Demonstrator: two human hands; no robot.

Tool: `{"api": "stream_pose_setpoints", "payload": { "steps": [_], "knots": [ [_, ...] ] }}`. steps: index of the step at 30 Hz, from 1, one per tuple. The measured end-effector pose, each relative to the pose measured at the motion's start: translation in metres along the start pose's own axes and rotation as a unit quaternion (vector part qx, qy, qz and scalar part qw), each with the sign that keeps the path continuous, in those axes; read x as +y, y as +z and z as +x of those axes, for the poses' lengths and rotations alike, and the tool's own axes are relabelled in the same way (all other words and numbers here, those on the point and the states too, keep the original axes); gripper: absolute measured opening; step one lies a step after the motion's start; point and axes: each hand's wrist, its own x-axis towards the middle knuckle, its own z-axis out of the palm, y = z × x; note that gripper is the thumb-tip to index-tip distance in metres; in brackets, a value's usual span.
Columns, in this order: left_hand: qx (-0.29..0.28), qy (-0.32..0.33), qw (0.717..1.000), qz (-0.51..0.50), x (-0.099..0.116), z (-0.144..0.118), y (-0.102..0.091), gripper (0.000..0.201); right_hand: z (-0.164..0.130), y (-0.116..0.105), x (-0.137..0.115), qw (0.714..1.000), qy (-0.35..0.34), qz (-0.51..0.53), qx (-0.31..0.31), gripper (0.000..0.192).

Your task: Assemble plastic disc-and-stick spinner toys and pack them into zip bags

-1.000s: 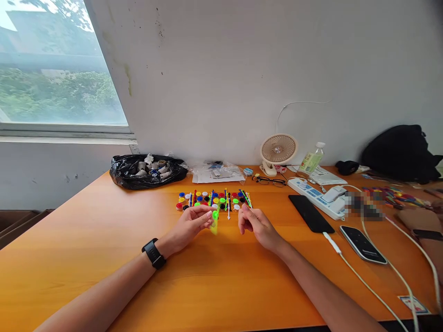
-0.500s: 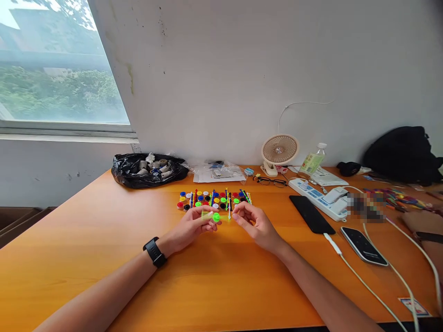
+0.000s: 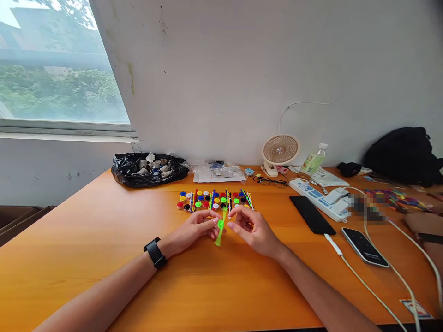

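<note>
Hands up over the counter (image 3: 86, 230), and the left hand (image 3: 194, 230), black watch (image 3: 155, 253) on its wrist, had thumb and fingers pinched right on the hub of a bright green spinner (image 3: 221, 224)! There it was, in the gap between the two hands, its long blade slanting down toward the person, the edges a touch blurred. Across to the right hand (image 3: 254, 228): thumb and forefinger parted, nothing seen in its grip, poised just beside the blade. Did a fingertip touch? Couldn't tell.

The step in hand, by the look of it, was testing the spinner: left steadying the hub, right ready at the blade. The next move, in my judgement, called for a light fingertip flick and a pinch firm enough to keep the hub from slipping.

Behind them, from the left: a black plastic bag (image 3: 121, 173), then rows of coloured discs (image 3: 216, 200) with arrow-tipped sticks (image 3: 212, 199) lying between, a beige fan (image 3: 280, 148) near the wall, a black phone (image 3: 312, 215) and, beside it, a white power strip (image 3: 313, 196).
</note>
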Motion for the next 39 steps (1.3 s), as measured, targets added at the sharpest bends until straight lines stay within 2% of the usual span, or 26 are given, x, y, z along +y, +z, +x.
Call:
{"api": "stream_pose_setpoints", "payload": {
  "steps": [18, 39],
  "knots": [
    [0.001, -0.013, 1.000, 0.009, -0.0002, 0.0003, 0.0002, 0.034, -0.0032, 0.0030, -0.0011, 1.000, 0.001, -0.025, -0.006, 0.015],
    [-0.005, -0.005, 0.999, 0.032, -0.0026, 0.0017, -0.0016, 0.031, -0.0041, 0.0054, -0.0023, 0.999, 0.013, -0.035, -0.019, 0.014]
  ]
}}
